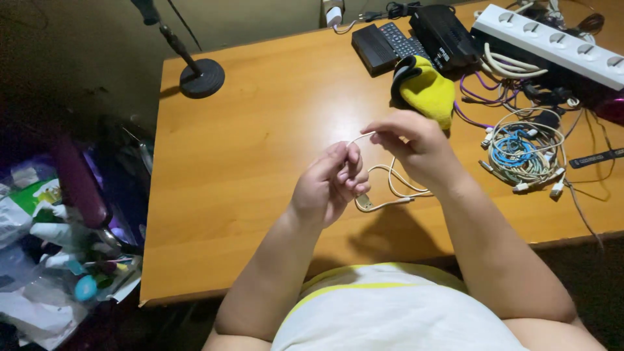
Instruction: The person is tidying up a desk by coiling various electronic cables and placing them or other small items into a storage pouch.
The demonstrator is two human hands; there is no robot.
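Observation:
Above the orange wooden desk (247, 149), both of my hands hold one thin white cable (393, 185). My left hand (331, 182) is closed on it, and the cable's plug end hangs just below those fingers. My right hand (416, 146) pinches the cable a little higher and to the right. A short stretch runs between the two hands. The remaining length loops down onto the desk under my right wrist.
A tangled pile of white and blue cables (523, 153) lies to the right. A yellow pouch (429, 91), black boxes (374, 49) with a remote and a white power strip (552, 42) sit at the back. A round black stand base (203, 78) is back left. Clutter (52, 253) fills the floor left.

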